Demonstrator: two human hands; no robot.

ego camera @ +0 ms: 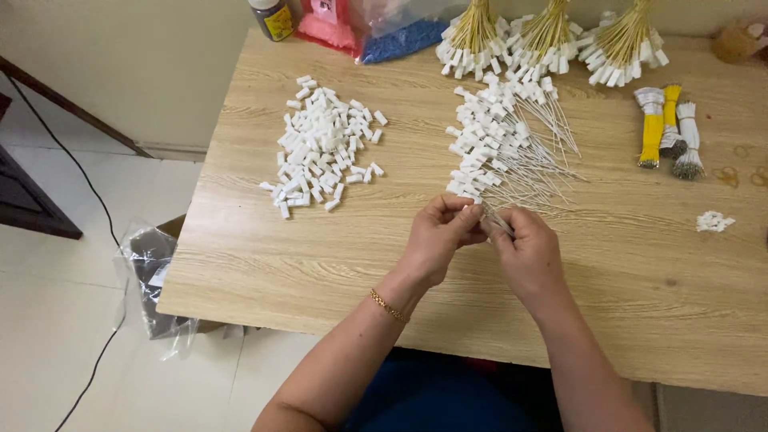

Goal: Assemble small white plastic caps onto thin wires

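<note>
Both hands meet over the near middle of the wooden table. The left hand is pinched closed, thumb against fingertips, on what looks like a small white plastic piece; the right hand is likewise closed in a pinch on a thin white wire that runs between the two hands. The exact join is hidden by the fingers. Just beyond the hands lies a pile of finished white tags with wire tails, its nearest pieces almost touching the knuckles. Well to the left sits a loose heap of small white plastic blocks. Along the far edge stand three bundles with yellow stems and white ends, and to the right lie bound bunches of yellow and white ties, with a few stray white bits near them. The likely trouble is the fine wire slipping from the pinch or bending, since it is so thin and the grip so small. Working this close to the wire-tailed pile, a wrist could also snag the tails and drag pieces off in a tangle.
</note>
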